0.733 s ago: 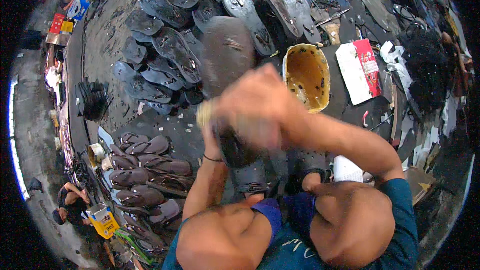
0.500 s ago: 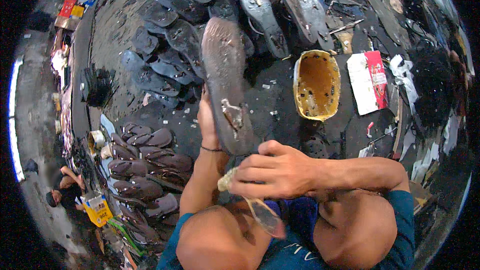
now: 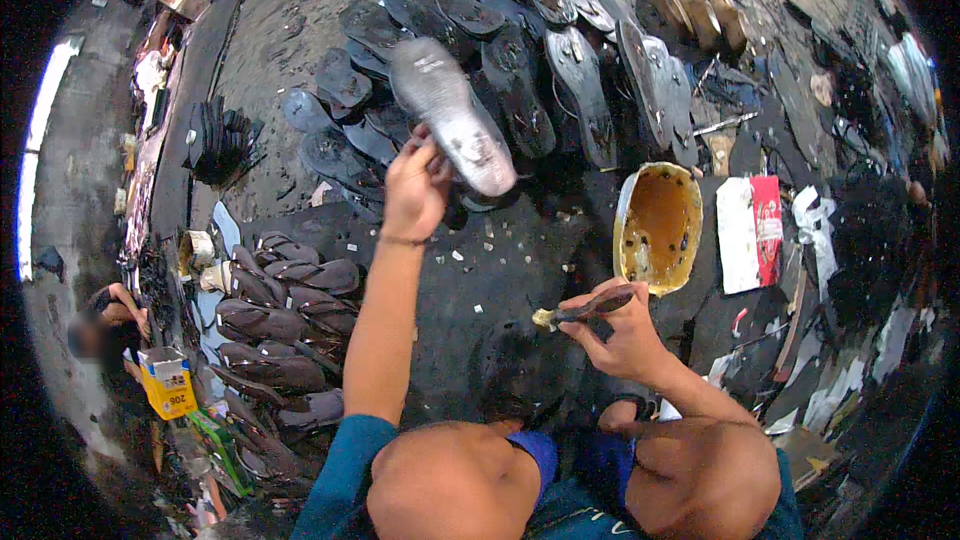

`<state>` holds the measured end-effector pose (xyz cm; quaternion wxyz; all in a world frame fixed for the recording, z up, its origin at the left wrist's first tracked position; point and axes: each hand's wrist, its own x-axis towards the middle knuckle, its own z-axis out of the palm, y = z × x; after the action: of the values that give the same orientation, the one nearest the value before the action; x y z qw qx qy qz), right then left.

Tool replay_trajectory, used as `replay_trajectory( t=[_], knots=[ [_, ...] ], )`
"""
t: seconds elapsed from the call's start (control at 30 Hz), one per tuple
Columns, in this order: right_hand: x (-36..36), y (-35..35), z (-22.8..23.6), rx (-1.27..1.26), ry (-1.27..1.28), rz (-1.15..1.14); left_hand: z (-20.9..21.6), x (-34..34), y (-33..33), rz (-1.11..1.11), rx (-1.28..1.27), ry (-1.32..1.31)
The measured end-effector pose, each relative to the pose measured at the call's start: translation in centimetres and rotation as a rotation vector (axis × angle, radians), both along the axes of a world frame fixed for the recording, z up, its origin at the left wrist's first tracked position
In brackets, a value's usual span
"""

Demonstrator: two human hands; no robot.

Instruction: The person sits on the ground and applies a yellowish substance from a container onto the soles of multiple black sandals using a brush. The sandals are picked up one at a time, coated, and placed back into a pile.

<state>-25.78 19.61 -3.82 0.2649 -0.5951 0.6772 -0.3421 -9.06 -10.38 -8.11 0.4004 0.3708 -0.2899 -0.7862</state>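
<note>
My left hand (image 3: pixel 417 190) is stretched forward and closed on the edge of a shiny grey sandal sole (image 3: pixel 450 115). That sole hangs over a spread of dark sandal soles with several thong straps (image 3: pixel 515 80). In my right hand (image 3: pixel 625 335) is a small brush (image 3: pixel 598 304) with a dark handle. Its yellowish, glue-caked tip points left, over the dark ground. Just beyond the right hand stands an oval tub (image 3: pixel 623 225), with amber glue-like stuff and dark specks inside.
Finished-looking brown thong sandals (image 3: pixel 270 320) lie in rows at the left. A red and white carton piece (image 3: pixel 750 235) lies right of the tub, among scraps. Brown soles (image 3: pixel 690 10) sit far off. Another person (image 3: pixel 110 325) is at the far left, near a yellow box (image 3: pixel 167 383).
My left hand has moved forward with the sole, which now tilts over the other soles. My right hand has drawn away to the right, near the tub, turning the brush.
</note>
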Motion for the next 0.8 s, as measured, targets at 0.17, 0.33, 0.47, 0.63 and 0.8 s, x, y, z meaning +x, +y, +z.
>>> replay_trajectory(
  t=[0.17,0.33,0.47,0.63,0.8],
  knots=[
    [1.0,-0.4,0.1,0.071,-0.121,-0.065,-5.7,-3.7,-5.6,0.182,-0.078,-0.021],
    [-5.5,0.4,-1.6,-0.021,0.288,-0.333,-3.4,0.5,7.5,0.055,-0.513,-0.344],
    [-10.3,0.6,-5.3,-0.111,0.272,-0.576,-3.2,7.8,17.9,0.085,-0.313,-0.508],
    [-10.5,0.6,-3.9,-0.124,0.312,-0.673,1.4,18.9,17.5,0.559,-0.552,-1.035],
    [-14.4,4.7,-4.5,0.367,0.280,-0.188,4.2,32.3,5.7,1.039,-0.270,-0.746]
  ],
)
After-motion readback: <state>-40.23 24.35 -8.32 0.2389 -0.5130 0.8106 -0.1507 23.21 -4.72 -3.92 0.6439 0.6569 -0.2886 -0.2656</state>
